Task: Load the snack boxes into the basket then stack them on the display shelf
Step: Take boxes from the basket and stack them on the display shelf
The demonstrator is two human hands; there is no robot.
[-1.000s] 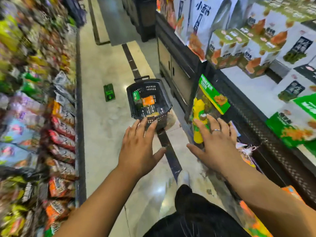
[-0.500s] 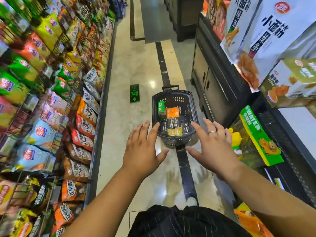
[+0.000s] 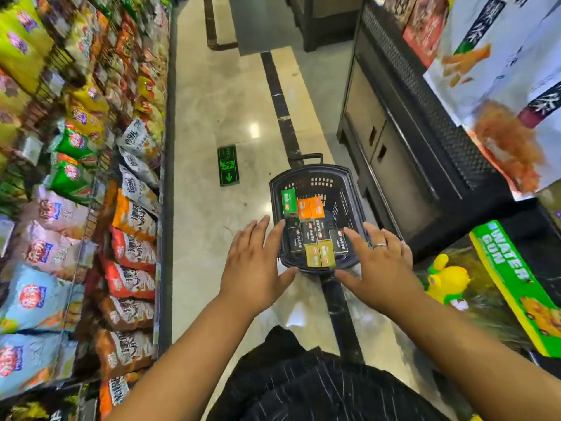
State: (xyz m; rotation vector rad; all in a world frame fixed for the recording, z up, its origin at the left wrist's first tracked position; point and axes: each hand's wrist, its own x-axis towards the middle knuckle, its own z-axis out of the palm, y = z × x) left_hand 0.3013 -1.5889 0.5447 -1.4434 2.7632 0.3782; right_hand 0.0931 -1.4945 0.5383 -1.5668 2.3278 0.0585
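Observation:
A dark plastic basket [image 3: 346, 189] stands on the aisle floor in front of me. Inside lie several small snack boxes [image 3: 309, 229]: green, orange, black and olive ones, packed along its left and near side. My left hand [image 3: 253, 265] hovers with fingers spread at the basket's near-left rim. At the near-right rim is my right hand [image 3: 376, 265], which wears a ring, also spread and holding nothing. Whether the palms touch the rim I cannot tell.
Racks of snack bags [image 3: 79, 208] line the left side of the aisle. A dark display counter [image 3: 403, 141] with large bags stands on the right, and a green toy water gun package [image 3: 498, 284] hangs near my right arm. A green exit sign [image 3: 228, 165] is set in the floor.
The view has swung left and down, centring the basket. Both hands have closed in on the basket's near rim, the right hand having come across from the water gun package.

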